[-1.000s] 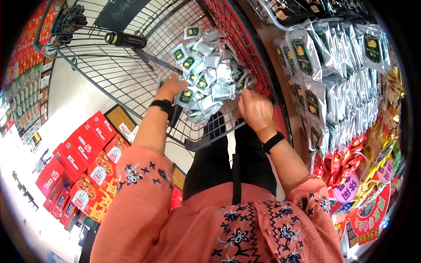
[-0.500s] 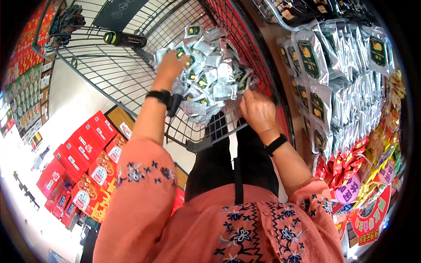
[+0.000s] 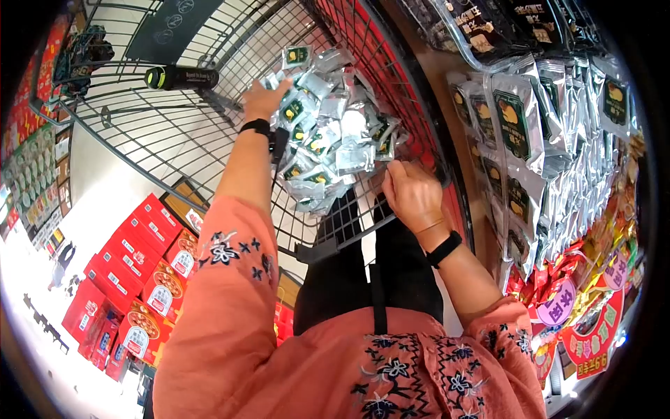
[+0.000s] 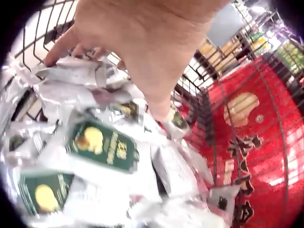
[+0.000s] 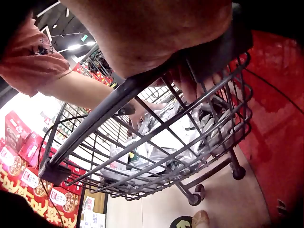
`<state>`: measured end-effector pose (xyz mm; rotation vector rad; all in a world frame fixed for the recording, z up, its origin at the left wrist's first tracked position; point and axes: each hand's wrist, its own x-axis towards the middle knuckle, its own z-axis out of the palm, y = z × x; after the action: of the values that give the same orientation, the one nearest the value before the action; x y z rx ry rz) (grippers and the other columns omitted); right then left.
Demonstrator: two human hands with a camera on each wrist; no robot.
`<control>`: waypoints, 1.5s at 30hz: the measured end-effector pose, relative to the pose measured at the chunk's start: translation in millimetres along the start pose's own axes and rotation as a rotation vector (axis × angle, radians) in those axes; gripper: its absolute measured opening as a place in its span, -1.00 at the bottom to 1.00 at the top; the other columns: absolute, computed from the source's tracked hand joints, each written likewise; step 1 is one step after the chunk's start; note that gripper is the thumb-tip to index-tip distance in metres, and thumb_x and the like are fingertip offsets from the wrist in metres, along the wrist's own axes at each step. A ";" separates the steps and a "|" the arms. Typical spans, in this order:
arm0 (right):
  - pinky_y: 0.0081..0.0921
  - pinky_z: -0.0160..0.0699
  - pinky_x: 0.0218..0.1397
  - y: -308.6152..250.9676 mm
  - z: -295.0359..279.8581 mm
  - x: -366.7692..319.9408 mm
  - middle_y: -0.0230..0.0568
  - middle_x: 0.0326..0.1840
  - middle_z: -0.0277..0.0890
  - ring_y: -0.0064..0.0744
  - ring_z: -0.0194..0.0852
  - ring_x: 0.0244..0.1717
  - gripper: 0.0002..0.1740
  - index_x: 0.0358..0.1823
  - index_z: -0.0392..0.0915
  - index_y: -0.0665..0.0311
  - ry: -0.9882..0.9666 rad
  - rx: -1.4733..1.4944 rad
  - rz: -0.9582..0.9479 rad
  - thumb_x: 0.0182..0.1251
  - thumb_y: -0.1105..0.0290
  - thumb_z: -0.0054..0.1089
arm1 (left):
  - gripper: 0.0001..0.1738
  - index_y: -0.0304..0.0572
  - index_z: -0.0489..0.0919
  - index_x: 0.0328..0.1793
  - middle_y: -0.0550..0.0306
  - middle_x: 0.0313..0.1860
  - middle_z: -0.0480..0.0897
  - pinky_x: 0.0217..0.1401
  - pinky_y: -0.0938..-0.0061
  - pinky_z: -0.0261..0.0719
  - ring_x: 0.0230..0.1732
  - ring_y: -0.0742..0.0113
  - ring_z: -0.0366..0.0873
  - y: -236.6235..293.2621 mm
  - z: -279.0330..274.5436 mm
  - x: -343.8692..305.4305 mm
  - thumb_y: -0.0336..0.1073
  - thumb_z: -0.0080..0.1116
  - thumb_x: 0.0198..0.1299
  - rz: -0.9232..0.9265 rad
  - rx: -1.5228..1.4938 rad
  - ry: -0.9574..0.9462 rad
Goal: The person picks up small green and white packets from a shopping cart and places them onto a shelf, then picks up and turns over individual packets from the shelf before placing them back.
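Note:
A heap of silver packets with green labels [image 3: 328, 126] lies inside the wire shopping cart [image 3: 317, 251]. My left hand [image 3: 264, 99] reaches over the heap's left side, thumb and fingers spread. In the left wrist view, its fingertips and thumb touch the packets around a green-labelled packet [image 4: 104, 145]. At the cart's near right corner, my right hand [image 3: 413, 195] grips the rim. Its fingers [image 5: 187, 85] hang over the inner side of the bar in the right wrist view, partly hidden behind it.
A black bottle [image 3: 181, 77] lies toward the cart's far left side. Stacked red boxes [image 3: 139, 251] stand to the left. On the right hang rows of silver packets [image 3: 565, 160], above red and yellow snack packs. A red panel [image 4: 256, 142] runs along the cart's right side.
My left hand has moved from the heap's near left side to farther along its left edge, spreading its fingers. The right hand stays at the rim. The view has shifted slightly.

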<state>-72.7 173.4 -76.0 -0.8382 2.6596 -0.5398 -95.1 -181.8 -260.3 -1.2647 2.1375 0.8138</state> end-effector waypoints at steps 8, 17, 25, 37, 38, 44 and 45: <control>-0.24 0.62 -0.32 2.2 1.7 0.1 -0.23 -0.46 0.52 -0.15 0.63 -0.38 -0.85 -0.35 0.47 0.15 0.006 -0.013 -0.030 0.29 0.35 0.28 | 0.27 -0.21 0.16 0.64 -0.52 0.57 0.19 0.47 -0.08 0.45 0.50 -0.47 0.33 6.5 24.2 21.2 0.27 0.53 -0.11 -0.045 0.105 -0.023; -0.21 0.57 -0.31 4.7 5.6 1.1 -0.20 -0.46 0.50 -0.11 0.58 -0.39 -0.86 -0.36 0.47 0.19 0.048 0.061 -0.040 0.30 0.40 0.27 | 0.32 -0.32 0.16 0.62 -0.50 0.52 0.27 0.41 -0.01 0.54 0.46 -0.36 0.42 16.9 23.6 6.7 0.27 0.59 -0.13 -0.081 0.192 0.026; -0.18 0.57 -0.24 5.3 3.5 1.3 -0.17 -0.44 0.54 -0.07 0.58 -0.36 -0.88 -0.33 0.50 0.21 0.023 0.075 -0.039 0.26 0.40 0.28 | -0.13 -0.33 0.52 0.31 -0.35 0.20 0.67 0.36 0.09 0.58 0.27 -0.22 0.63 -2.0 11.4 27.5 0.07 0.51 -0.06 0.073 0.247 -0.052; -0.25 0.63 -0.26 7.1 3.7 4.4 -0.20 -0.46 0.54 -0.14 0.63 -0.36 -0.83 -0.34 0.46 0.19 0.034 0.037 -0.083 0.20 0.37 0.31 | -0.05 -0.36 0.35 0.52 -0.42 0.27 0.61 0.38 0.12 0.52 0.33 -0.23 0.58 17.3 -26.8 -93.9 0.06 0.37 0.09 0.427 0.210 -0.345; -0.26 0.63 -0.26 6.3 3.5 4.9 -0.21 -0.45 0.55 -0.14 0.63 -0.36 -0.82 -0.34 0.46 0.19 0.044 0.045 -0.080 0.19 0.37 0.32 | -0.02 -0.38 0.34 0.54 -0.43 0.35 0.56 0.43 0.14 0.49 0.40 -0.22 0.52 13.2 -23.3 -105.2 0.07 0.37 0.09 0.462 0.147 -0.427; -0.27 0.62 -0.25 3.6 0.1 3.8 -0.22 -0.43 0.55 -0.16 0.64 -0.32 -0.81 -0.34 0.46 0.18 0.025 0.062 -0.064 0.17 0.36 0.34 | -0.14 -0.38 0.31 0.57 -0.39 0.53 0.36 0.54 0.11 0.35 0.53 -0.23 0.35 44.6 -22.2 -52.9 -0.02 0.27 0.25 0.853 0.045 -0.218; -0.27 0.62 -0.25 3.1 -0.2 3.6 -0.22 -0.43 0.55 -0.16 0.63 -0.32 -0.81 -0.35 0.46 0.18 0.028 0.065 -0.067 0.17 0.37 0.35 | -0.16 -0.36 0.31 0.58 -0.39 0.52 0.37 0.53 0.10 0.37 0.51 -0.25 0.36 46.4 -12.6 -27.2 -0.06 0.27 0.26 0.794 0.112 -0.052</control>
<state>-77.1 173.6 -77.8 -0.9098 2.6316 -0.6559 -126.6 -157.3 -222.1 -0.2930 2.6058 0.9847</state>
